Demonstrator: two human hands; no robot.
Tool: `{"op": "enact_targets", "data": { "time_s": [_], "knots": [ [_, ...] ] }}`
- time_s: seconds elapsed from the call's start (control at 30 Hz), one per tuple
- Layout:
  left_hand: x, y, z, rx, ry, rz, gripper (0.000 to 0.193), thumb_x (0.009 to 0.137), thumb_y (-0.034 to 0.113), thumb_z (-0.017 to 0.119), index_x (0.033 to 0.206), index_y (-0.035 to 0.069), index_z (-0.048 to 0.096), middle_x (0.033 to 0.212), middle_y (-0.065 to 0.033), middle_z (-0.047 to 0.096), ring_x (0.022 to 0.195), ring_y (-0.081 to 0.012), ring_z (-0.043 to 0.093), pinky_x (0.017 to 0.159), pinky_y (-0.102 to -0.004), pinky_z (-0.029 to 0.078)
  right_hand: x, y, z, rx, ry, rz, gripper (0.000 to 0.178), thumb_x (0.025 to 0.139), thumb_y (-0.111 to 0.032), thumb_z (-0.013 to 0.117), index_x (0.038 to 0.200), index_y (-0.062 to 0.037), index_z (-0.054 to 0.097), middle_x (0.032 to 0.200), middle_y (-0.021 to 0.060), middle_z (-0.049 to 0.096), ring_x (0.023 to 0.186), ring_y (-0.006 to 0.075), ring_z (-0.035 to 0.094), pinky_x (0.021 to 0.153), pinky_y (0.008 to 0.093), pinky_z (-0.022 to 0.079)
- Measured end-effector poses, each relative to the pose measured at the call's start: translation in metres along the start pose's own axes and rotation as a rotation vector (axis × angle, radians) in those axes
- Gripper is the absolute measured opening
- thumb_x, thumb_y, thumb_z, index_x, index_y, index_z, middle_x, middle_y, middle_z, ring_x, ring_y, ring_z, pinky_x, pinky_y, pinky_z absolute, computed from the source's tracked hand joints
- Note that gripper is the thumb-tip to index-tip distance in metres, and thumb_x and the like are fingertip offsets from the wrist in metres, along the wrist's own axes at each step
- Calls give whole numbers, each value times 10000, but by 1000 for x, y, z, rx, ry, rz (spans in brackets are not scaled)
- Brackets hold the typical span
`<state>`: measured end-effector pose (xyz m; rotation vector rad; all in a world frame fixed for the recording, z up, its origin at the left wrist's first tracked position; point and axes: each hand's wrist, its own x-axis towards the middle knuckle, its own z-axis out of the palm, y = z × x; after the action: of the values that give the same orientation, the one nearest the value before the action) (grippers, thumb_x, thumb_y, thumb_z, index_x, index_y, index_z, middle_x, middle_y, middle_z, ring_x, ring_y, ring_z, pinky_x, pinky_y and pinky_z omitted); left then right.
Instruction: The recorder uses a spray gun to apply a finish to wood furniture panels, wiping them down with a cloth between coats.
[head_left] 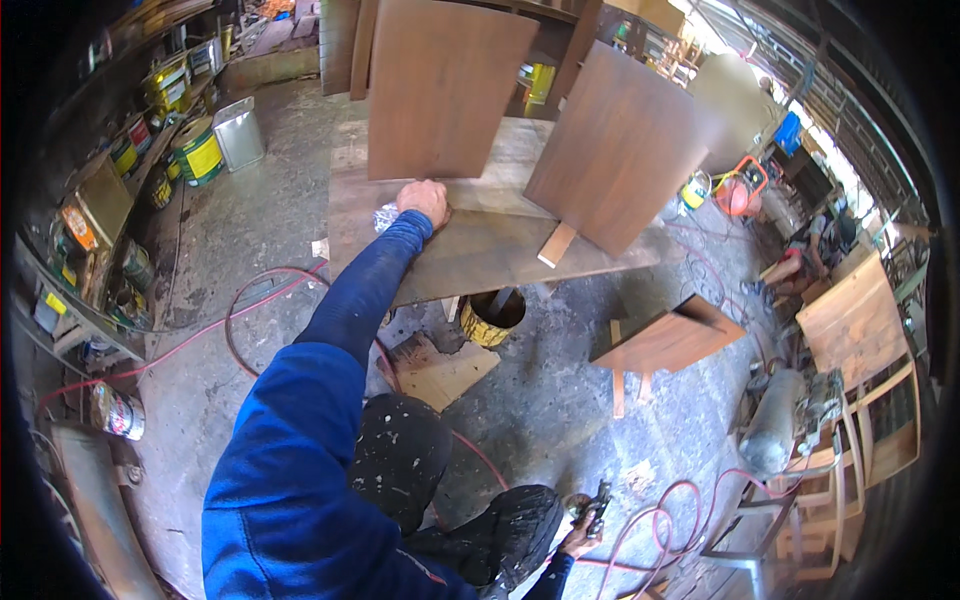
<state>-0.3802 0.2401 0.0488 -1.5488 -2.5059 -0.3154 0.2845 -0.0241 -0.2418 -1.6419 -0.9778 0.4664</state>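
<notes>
My left hand (425, 203), at the end of a blue sleeve, is closed on the table board, right at the lower edge of an upright brown wooden panel (440, 95). What its fingers hold is hidden. Beside it lies a crumpled silvery piece (385, 217). Low in the picture, my right hand (578, 541) grips a dark spray gun (598, 508), held down beside my knee. A second brown panel (618, 150) stands tilted on the right of the wooden table board (480, 235), with a short wood strip (557, 244) at its foot.
Under the board stands a yellow-stained bucket (493, 317). A small propped panel (672, 340) is on the floor to the right. Red hose (660, 520) loops across the floor. Paint cans (198, 152) line the left; chair frames (880, 420) and a seated person (815, 250) are at right.
</notes>
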Motion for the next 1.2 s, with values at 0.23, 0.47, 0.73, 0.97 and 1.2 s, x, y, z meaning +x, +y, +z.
{"op": "enact_targets", "data": {
  "time_s": [0.23, 0.47, 0.73, 0.97, 1.2],
  "knots": [
    [2, 69, -8, 197, 75, 260, 183, 813, 210, 602, 824, 119, 760, 859, -84, 742, 813, -258, 721, 698, -433, 557, 9, -3, -4, -77, -95, 159, 483, 851, -224, 760, 1227, 6, 562, 835, 76, 655, 559, 135, 552, 432, 274, 442],
    [-10, 175, -4, -247, -86, 298, 264, 808, 344, 643, 897, 129, 768, 907, -72, 746, 879, -242, 723, 730, -370, 564, 11, 3, -6, -58, -106, 167, 487, 868, -226, 745, 1245, -5, 531, 835, 93, 661, 538, 138, 548, 420, 263, 420],
    [3, 189, 1, -74, -133, 457, 305, 781, 349, 668, 1012, 172, 761, 1023, -53, 740, 977, -211, 705, 791, -354, 550, 2, 23, -4, 0, -108, 223, 493, 886, -229, 727, 1266, -17, 495, 836, 112, 667, 515, 142, 544, 407, 250, 396],
    [-7, 202, 4, -83, -187, 454, 338, 682, 306, 708, 961, 125, 767, 1003, -114, 737, 960, -253, 710, 811, -409, 567, 7, 38, -17, 259, -266, 325, 382, 893, -110, 690, 1203, -118, 466, 896, 109, 628, 567, 188, 554, 408, 330, 429],
    [-71, 182, -20, -108, -179, 374, 374, 722, 350, 712, 971, 74, 753, 1010, -165, 722, 985, -300, 694, 878, -409, 541, 11, 7, -4, -159, -425, -346, 317, 892, -148, 678, 1140, 29, 590, 915, 129, 611, 793, 222, 603, 657, 320, 487]
  ]
}}
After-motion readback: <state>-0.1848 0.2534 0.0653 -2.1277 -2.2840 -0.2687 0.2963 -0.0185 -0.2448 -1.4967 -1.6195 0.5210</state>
